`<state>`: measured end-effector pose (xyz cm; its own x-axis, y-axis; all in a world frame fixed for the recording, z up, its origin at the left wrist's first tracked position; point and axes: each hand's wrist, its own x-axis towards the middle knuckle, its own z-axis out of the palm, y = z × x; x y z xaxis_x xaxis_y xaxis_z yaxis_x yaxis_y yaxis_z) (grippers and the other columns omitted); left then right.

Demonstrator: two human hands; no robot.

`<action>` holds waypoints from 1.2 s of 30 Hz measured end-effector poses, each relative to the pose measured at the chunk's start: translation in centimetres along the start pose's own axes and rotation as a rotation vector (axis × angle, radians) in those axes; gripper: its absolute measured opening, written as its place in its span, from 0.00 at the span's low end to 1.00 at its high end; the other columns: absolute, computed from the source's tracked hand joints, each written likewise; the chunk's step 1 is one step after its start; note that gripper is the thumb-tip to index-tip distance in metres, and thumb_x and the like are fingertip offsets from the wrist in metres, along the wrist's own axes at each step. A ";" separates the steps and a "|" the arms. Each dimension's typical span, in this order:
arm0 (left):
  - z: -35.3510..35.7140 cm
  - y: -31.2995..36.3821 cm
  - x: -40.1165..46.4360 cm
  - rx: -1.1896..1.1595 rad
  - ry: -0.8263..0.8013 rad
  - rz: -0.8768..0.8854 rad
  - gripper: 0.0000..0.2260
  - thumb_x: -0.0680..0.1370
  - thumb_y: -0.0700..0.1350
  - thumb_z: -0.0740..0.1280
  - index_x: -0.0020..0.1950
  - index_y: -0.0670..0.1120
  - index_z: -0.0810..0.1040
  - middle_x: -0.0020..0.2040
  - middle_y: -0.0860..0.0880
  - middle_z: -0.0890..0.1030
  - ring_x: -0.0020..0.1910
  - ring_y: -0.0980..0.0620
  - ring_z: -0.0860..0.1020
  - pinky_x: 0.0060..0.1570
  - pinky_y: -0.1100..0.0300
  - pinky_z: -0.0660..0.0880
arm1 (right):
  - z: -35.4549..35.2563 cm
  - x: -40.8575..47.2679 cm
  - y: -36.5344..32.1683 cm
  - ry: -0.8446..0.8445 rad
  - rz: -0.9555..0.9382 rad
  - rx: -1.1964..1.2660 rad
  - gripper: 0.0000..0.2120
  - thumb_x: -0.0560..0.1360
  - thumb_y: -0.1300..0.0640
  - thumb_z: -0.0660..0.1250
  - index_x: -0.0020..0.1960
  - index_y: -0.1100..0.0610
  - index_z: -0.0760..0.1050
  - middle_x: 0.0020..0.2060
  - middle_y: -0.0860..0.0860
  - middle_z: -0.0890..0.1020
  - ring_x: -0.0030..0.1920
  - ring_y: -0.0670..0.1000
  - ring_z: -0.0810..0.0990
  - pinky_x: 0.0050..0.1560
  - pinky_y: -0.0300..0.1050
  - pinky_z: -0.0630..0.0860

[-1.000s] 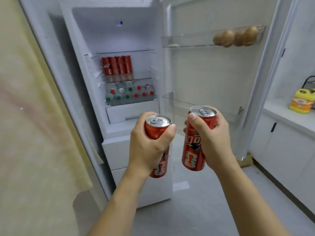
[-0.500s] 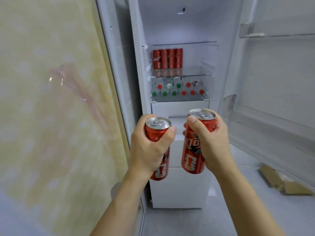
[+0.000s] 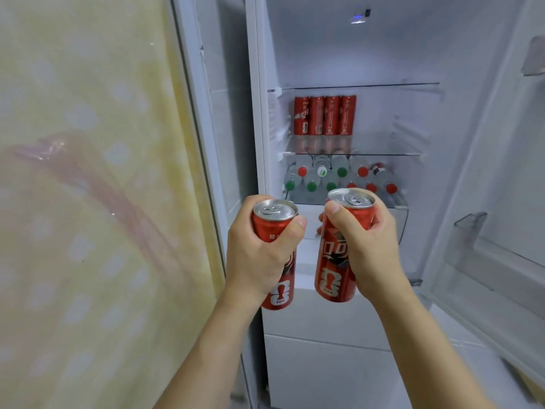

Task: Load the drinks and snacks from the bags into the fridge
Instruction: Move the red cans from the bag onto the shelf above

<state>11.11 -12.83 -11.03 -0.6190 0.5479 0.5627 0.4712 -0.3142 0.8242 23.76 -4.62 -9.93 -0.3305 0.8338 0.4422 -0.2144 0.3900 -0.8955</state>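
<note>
Around two tall red aluminium drink cans the fingers are clamped: the left hand [image 3: 259,255] grips the left can [image 3: 275,222], the right hand [image 3: 365,249] grips the right can [image 3: 334,270], both upright and held just in front of the open white fridge [image 3: 324,54]. Neither can is shelved yet. Behind them, a glass shelf [image 3: 383,154] carries a row of four matching red cans [image 3: 324,115], with room beside them on the right. Below it lie clear plastic bottles with red and green caps [image 3: 339,178]. No bags are in view, so what remains is unclear.
</note>
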 end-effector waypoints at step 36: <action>21.1 -10.9 30.2 -0.170 -0.085 0.042 0.20 0.66 0.63 0.71 0.53 0.56 0.76 0.48 0.53 0.83 0.46 0.50 0.84 0.45 0.51 0.84 | -4.6 35.0 10.5 0.343 -0.072 -0.015 0.13 0.68 0.40 0.73 0.48 0.42 0.72 0.48 0.48 0.83 0.48 0.50 0.84 0.51 0.53 0.81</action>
<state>0.56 23.51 -4.39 -0.5426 0.5926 0.5953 0.3778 -0.4607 0.8031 14.18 30.50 -4.07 0.0139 0.8855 0.4644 -0.2118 0.4565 -0.8641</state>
